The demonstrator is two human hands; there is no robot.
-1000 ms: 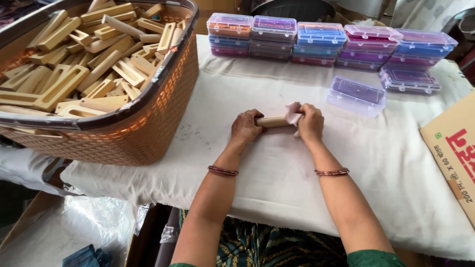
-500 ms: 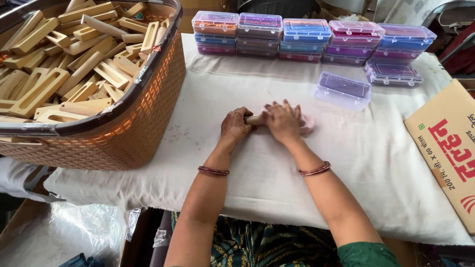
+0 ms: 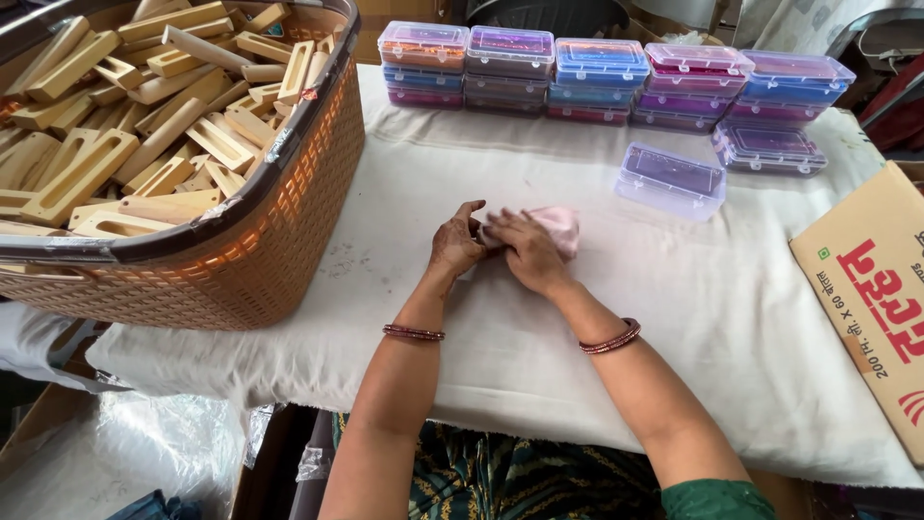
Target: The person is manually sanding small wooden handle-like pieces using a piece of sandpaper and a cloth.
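Observation:
My left hand (image 3: pixel 456 243) and my right hand (image 3: pixel 524 250) meet at the middle of the white cloth-covered table (image 3: pixel 404 193). Between them lies a pink cloth (image 3: pixel 556 227); my right hand presses on it and covers most of it. My left hand touches the left end of the bundle, fingers curled around it. A small wooden piece seen earlier is hidden under my hands and the cloth. A clear lidded plastic box with a purple tint (image 3: pixel 671 180) sits just right of the cloth.
A large brown woven basket (image 3: pixel 260 250) full of several wooden pieces (image 3: pixel 144 125) fills the left. Stacked colourful lidded plastic boxes (image 3: pixel 606 82) line the far edge. A cardboard carton (image 3: pixel 871 299) lies at the right edge.
The wooden piece held between both hands a second ago has gone out of sight under the pink cloth. My right hand has moved over the cloth.

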